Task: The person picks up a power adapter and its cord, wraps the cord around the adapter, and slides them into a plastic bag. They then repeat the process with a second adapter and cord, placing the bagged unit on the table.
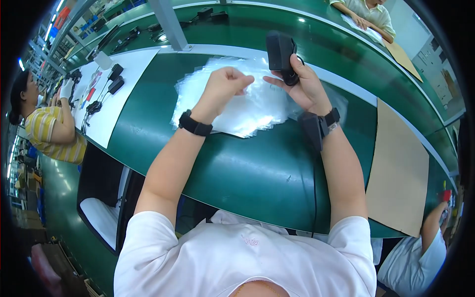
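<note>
My right hand (308, 84) holds a black power adapter (280, 52) upright, with its coiled black cable (293, 64) against the palm side. Over the pile of clear plastic bags (247, 116), my left hand (226, 90) is closed with thumb and fingers drawn together. Whatever may be between those fingers does not show. The bags lie fanned out and shiny on the green table (237, 171), below both hands. A black band sits on each wrist, and a black box-shaped device (312, 129) hangs at the right one.
Flat brown cardboard (398, 168) lies at the right. White sheeting (129, 79) on the left bears more black adapters (116, 79) and cables. A metal post (169, 24) rises behind the bags. Co-workers sit at the left (54, 123), far right (366, 17) and near right (418, 257).
</note>
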A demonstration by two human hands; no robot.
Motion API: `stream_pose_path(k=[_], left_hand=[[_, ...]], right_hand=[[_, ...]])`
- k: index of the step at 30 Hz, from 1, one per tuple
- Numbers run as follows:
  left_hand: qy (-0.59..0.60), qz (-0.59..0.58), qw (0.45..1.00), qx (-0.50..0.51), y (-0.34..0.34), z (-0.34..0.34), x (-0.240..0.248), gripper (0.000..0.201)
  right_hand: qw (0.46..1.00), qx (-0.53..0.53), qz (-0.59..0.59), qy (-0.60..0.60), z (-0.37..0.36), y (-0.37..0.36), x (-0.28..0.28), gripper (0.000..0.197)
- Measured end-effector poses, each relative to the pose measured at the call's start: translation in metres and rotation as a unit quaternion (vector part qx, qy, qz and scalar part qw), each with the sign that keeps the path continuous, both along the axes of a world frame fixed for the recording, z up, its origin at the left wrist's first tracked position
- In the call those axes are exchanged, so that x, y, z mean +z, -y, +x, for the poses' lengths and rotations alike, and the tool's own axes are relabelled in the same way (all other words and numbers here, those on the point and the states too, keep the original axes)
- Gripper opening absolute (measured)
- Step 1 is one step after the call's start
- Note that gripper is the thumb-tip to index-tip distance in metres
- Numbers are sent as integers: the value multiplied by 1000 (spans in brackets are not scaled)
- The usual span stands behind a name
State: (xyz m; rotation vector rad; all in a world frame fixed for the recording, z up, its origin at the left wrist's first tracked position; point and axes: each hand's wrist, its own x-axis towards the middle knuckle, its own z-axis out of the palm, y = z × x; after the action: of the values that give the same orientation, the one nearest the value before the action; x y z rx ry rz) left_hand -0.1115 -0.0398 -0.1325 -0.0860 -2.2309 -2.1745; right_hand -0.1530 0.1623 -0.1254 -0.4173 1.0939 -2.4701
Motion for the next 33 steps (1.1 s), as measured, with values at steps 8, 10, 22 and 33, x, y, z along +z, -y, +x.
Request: stream_pose_path(k=[8,10,22,33], left_hand=[[-17,193,979,71,9,-9,-13,16],[-7,246,968,60,17,-6,-10,14],[-95,-72,991,58,4,2,-25,20],[-376,-347,816,269,2,-20,5,36]], right_hand=[[985,-97,4,140,-47,-39,-68,34],[986,-70,-39,145,-53,-39,-71,35],[993,-38,15,112,-42,-38,-61,33],[990,-89,-70,88,-36,-48,-43,34]])
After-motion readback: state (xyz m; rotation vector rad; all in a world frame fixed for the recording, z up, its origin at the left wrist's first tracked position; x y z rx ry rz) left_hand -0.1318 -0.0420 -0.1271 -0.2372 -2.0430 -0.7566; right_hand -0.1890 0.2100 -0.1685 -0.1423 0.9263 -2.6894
